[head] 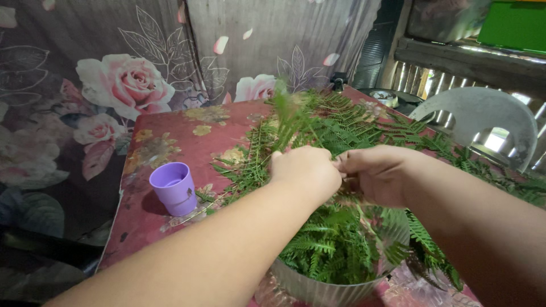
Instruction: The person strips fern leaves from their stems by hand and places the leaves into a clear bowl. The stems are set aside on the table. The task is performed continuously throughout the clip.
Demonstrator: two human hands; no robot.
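Observation:
My left hand is closed around a green fern-like sprig that sticks up and away from the fist. My right hand meets it, fingers pinched on the sprig's lower stem. Both hands hover above a clear ribbed bowl filled with stripped green leaflets. A pile of leafy green branches lies spread over the table behind the hands.
A purple plastic cup stands on the red floral tablecloth at the left. A white plastic chair is at the far right. A floral curtain hangs behind the table. A small round tin sits at the far edge.

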